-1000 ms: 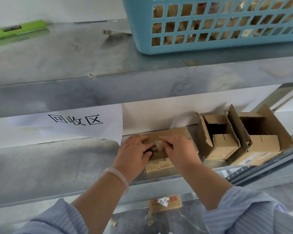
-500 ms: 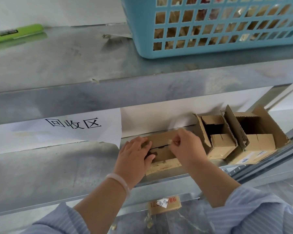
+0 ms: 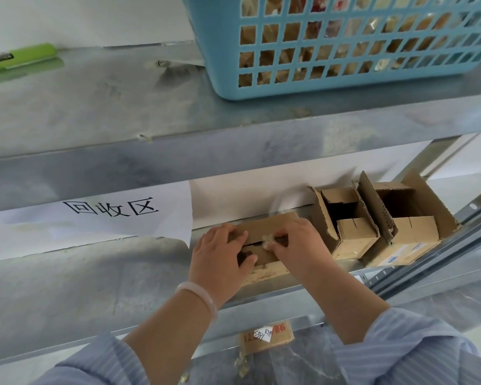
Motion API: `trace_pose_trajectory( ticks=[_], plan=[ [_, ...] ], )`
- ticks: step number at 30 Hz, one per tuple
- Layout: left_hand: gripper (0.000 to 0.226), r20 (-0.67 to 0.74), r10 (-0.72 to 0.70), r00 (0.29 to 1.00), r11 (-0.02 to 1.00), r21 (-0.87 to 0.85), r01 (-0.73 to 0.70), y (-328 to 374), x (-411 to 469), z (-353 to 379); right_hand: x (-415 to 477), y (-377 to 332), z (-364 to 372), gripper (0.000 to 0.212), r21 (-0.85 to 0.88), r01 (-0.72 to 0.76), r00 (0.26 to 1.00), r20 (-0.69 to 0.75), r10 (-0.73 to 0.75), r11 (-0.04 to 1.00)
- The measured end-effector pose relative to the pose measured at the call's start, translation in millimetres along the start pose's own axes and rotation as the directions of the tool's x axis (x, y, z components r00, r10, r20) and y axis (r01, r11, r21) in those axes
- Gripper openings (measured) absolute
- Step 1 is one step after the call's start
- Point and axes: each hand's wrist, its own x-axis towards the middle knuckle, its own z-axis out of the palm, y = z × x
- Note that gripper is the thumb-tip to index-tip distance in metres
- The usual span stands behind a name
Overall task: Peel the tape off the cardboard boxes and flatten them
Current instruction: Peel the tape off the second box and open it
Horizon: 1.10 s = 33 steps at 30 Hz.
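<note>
two striped blue sleeves (image 3: 103, 365) frame the bottom edge, with bare forearms reaching forward from them. the left wrist wears a pale bracelet (image 3: 203, 295). between the forearms, below the shelf's front rail, a small labelled cardboard piece (image 3: 278, 336) lies on the grey marbled floor (image 3: 303, 368), a white sticker with handwritten digits on it and a few pale scraps just in front of it.

past that, both hands work on a cardboard box (image 3: 264, 226) that sits on the metal shelf (image 3: 67, 287), near its front edge. the left grip (image 3: 220, 262) grasps the box's left end, fingers curled over the top and thumb against the front face. the right grip (image 3: 300, 245) rests on the box's right part and pinches a crumpled pale wad of tape (image 3: 267, 241) at the dark seam across the box's top. the tape seems to touch the cardboard there; whether it is stuck cannot be told.

just right of the held box stand two open boxes side by side, touching: the nearer open box (image 3: 356, 240) and the far-right open box (image 3: 417, 232), both tilted with flaps raised and dark insides showing. the far-right one carries a white and blue label on its front.

left of the hands, a white paper sign (image 3: 109, 215) with three black characters hangs from the upper shelf (image 3: 95, 107).

on that upper shelf sits a blue plastic basket (image 3: 345, 81) with brownish contents behind its lattice, and far left lies a green utility knife (image 3: 20, 56).
</note>
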Motion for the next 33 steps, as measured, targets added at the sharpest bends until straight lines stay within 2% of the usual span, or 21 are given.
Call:
trace_pose_trajectory(
  ticks=[4,6,10,12,14,17,19,21,24,27,33],
  plan=[
    [0.059,-0.006,0.013,1.000,0.999,0.041,-0.012,-0.4,-3.6,3.1,2.7,-2.4,-0.7,0.010,-0.046,-0.039,0.999,0.024,0.040,0.998],
    [0.064,0.003,0.019,1.000,0.998,0.061,-0.019,-0.4,-3.5,1.4,2.6,0.2,-4.3,0.005,-0.015,-0.049,0.999,-0.018,0.049,0.999],
    [0.078,0.039,0.043,0.998,0.993,0.109,-0.047,0.7,-3.4,-1.8,4.0,10.1,-22.7,0.010,0.000,-0.032,0.989,-0.141,0.032,0.999],
    [0.073,0.047,0.047,0.998,0.991,0.123,-0.052,1.5,-3.0,-1.9,3.2,14.1,-29.8,0.009,-0.067,0.012,0.981,-0.193,-0.025,0.998],
    [0.062,0.051,0.051,0.997,0.989,0.134,-0.058,3.5,-1.7,-3.2,-0.1,15.9,-29.9,0.002,-0.157,0.111,0.976,-0.170,-0.138,0.981],
    [0.056,0.037,0.083,0.996,0.992,0.096,-0.086,8.9,5.9,-0.8,-6.5,15.2,-18.3,0.019,-0.114,0.200,0.975,-0.077,-0.210,0.973],
    [0.058,0.038,0.130,0.991,0.990,0.043,-0.131,15.2,11.1,0.7,-9.4,12.3,-12.6,0.028,0.004,0.142,0.985,-0.100,-0.141,0.990],
    [0.058,0.035,0.170,0.985,0.983,0.062,-0.172,17.8,13.8,4.5,-8.8,11.2,-10.4,0.033,0.076,0.038,0.991,-0.131,-0.028,0.996],
    [0.052,0.038,0.159,0.987,0.983,0.082,-0.162,16.3,12.8,5.5,-4.2,11.4,-10.6,0.041,0.042,-0.091,0.990,-0.103,0.095,0.995],
    [0.051,0.046,0.176,0.983,0.977,0.112,-0.181,12.1,10.6,5.6,0.6,9.9,-14.0,0.036,-0.022,-0.146,0.987,-0.072,0.145,0.989],
    [0.053,0.074,0.201,0.977,0.968,0.137,-0.210,2.3,6.8,-0.3,5.4,7.5,-25.1,0.026,-0.041,-0.218,0.976,-0.007,0.218,0.975]
  ],
)
